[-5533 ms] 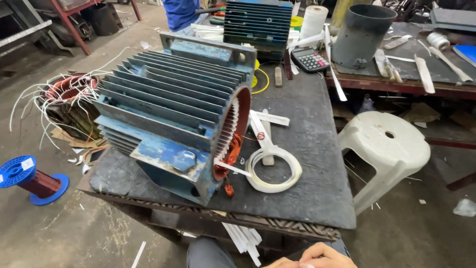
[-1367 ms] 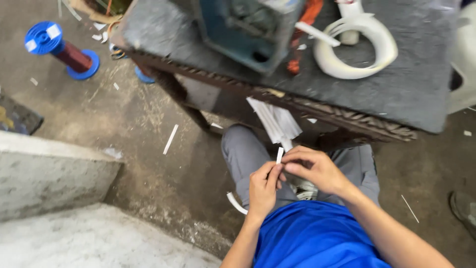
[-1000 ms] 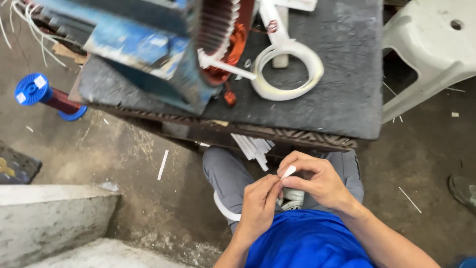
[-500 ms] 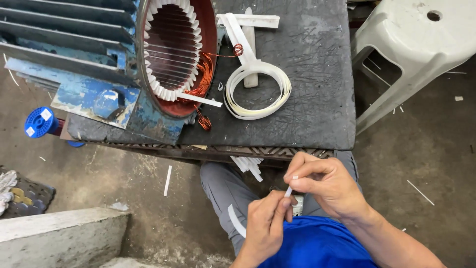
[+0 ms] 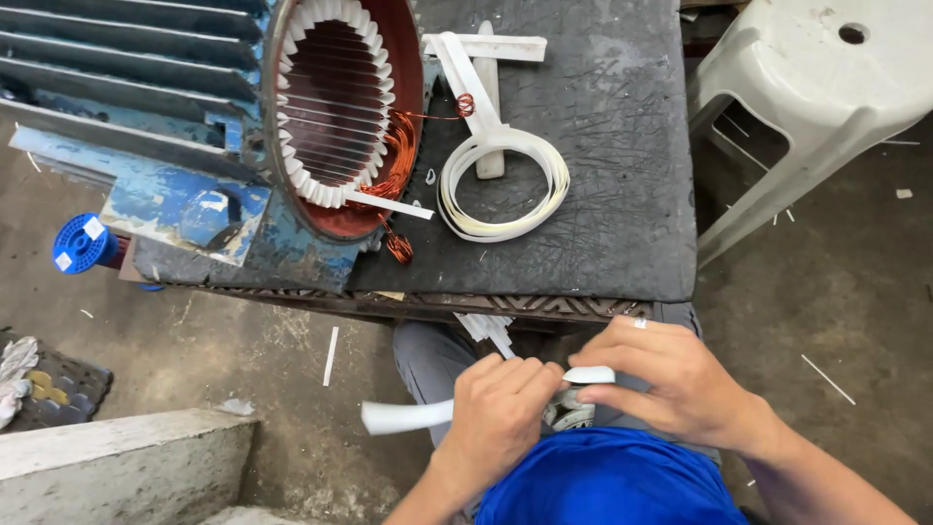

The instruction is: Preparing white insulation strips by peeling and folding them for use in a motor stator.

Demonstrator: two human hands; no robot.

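Note:
Both hands hold one white strip (image 5: pixel 413 415) of insulation paper in front of my lap, below the table edge. My left hand (image 5: pixel 501 413) closes around its middle, with the free end sticking out to the left. My right hand (image 5: pixel 666 384) pinches the other end (image 5: pixel 588 374) between thumb and fingers. Above them a blue electric motor stator (image 5: pixel 335 117) lies on its side on the dark table (image 5: pixel 612 194). White paper liners ring its open bore, and copper wire (image 5: pixel 398 160) hangs at the rim.
A coiled white strip (image 5: pixel 501 185) and a white wooden piece (image 5: pixel 486 58) lie beside the stator. More white strips (image 5: pixel 486 329) poke out under the table edge. A white plastic stool (image 5: pixel 826 87) stands right; a blue wire spool (image 5: pixel 83 243) and a concrete step (image 5: pixel 126 457) left.
The view has swung up from my lap to the table. My hands have turned the strip from upright to level, and its left end now sticks out past my left hand.

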